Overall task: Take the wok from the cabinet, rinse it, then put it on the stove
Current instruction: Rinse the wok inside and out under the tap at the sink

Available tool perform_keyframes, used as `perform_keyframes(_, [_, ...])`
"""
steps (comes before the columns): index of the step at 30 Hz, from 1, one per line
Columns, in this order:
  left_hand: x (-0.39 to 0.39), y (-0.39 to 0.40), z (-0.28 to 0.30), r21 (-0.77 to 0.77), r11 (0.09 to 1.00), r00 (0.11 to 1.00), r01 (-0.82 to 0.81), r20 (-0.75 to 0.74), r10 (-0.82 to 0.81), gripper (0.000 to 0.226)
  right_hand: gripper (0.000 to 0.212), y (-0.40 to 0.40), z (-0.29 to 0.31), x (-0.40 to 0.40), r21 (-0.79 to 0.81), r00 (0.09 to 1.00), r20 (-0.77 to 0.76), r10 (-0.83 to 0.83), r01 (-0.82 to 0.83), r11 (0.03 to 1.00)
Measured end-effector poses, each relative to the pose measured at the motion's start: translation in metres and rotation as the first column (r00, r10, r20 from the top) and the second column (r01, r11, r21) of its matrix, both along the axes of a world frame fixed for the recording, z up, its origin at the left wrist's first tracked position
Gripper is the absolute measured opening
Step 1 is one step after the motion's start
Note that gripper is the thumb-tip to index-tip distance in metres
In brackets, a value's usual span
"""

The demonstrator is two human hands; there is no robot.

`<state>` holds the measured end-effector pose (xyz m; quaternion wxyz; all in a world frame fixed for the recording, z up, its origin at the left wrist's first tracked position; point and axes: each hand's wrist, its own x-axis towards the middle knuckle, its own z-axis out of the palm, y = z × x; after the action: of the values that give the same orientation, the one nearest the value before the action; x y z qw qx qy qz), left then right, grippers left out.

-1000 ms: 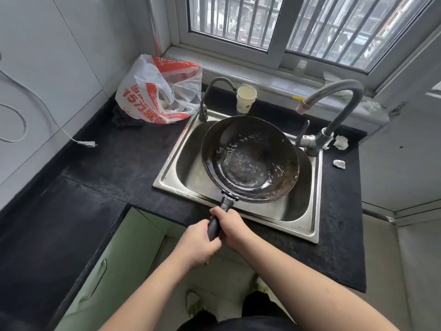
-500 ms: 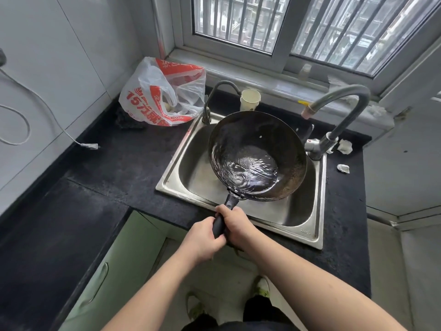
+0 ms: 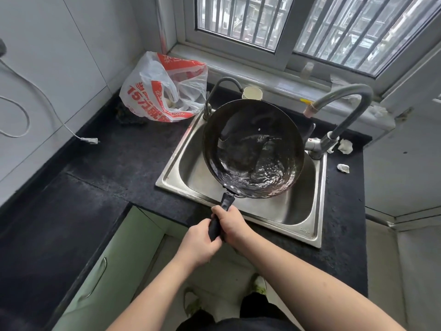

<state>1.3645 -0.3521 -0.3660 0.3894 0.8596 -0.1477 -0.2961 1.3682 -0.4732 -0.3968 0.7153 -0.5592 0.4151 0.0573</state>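
Over the steel sink [image 3: 303, 223] the black wok [image 3: 253, 149] hung tilted, water pooled inside. Left hand [image 3: 199, 244] and right hand [image 3: 232, 226] both clenched its handle [image 3: 218, 222] above the sink's front edge.

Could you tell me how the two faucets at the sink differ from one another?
The right faucet is thicker and taller, arching from the sink's right rear corner, with a pinkish tip over the wok. The left faucet is slim and lower, rising from the left rear corner beside the plastic bag. The right one has a chunky chrome base; the left one's base is small. Both are grey goosenecks, and neither shows running water.
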Motion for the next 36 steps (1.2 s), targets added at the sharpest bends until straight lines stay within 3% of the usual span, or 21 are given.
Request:
perform_keyframes(6, [0.014, -0.015, 0.012, -0.004, 1.0, 1.0, -0.001, -0.021, 0.001, 0.029, 0.019, -0.009, 0.006, 0.011, -0.002, 1.0, -0.014, -0.011, 0.01, 1.0])
perform_keyframes(11, [0.022, -0.022, 0.017, 0.059, 0.996, 0.998, 0.063, 0.025, -0.065, 0.015, 0.022, -0.014, 0.009, 0.013, 0.013, 0.998, -0.048, -0.042, 0.043, 0.999])
perform_keyframes(16, [0.021, -0.019, 0.018, 0.097, 0.991, 0.994, 0.092, 0.045, -0.097, 0.016, 0.028, -0.013, 0.012, 0.009, 0.085, 0.997, -0.025, -0.078, 0.08, 0.993])
perform_keyframes(21, [0.018, -0.01, 0.012, 0.048, 0.997, 0.997, 0.053, 0.055, -0.056, 0.015, 0.026, -0.007, 0.012, 0.009, 0.045, 0.999, -0.003, -0.049, 0.05, 0.998])
perform_keyframes(29, [0.015, -0.007, 0.009, -0.131, 0.99, 0.994, -0.057, -0.095, 0.044, 0.012, 0.022, -0.002, 0.012, 0.013, -0.105, 0.999, 0.009, 0.038, -0.037, 0.994])
perform_keyframes(36, [0.023, -0.011, 0.028, -0.14, 0.99, 0.984, -0.015, -0.18, -0.011, 0.006, 0.021, -0.004, 0.022, 0.015, -0.123, 1.0, -0.029, 0.004, -0.008, 0.992])
